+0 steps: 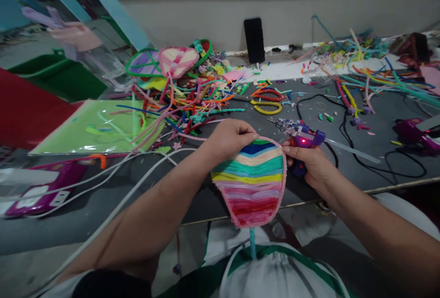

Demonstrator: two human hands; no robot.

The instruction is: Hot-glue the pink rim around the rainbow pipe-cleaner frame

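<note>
A pipe-cleaner fan (pixel 253 169) is held upright in front of me, with stripes from blue to red inside a pink rim. A teal stem (pixel 253 243) hangs from its bottom end. My left hand (pixel 228 140) pinches the top left edge between thumb and fingers. With thumb and fingertips, my right hand (pixel 311 162) grips the upper right rim. A purple-blue glue gun (pixel 309 136) with a lit red light is right behind those fingers, its nozzle pointing left. Whether any of my right fingers touch its handle I cannot tell.
Loose pipe cleaners (pixel 202 105) and heart-shaped pieces (pixel 178 61) are piled at the back left. Scissors (pixel 266 105) lie mid-table. A phone (pixel 254 40) leans on the wall. Black cord (pixel 343 128) loops at right; white cables (pixel 137 188) cross at left by a magenta device (pixel 48 190).
</note>
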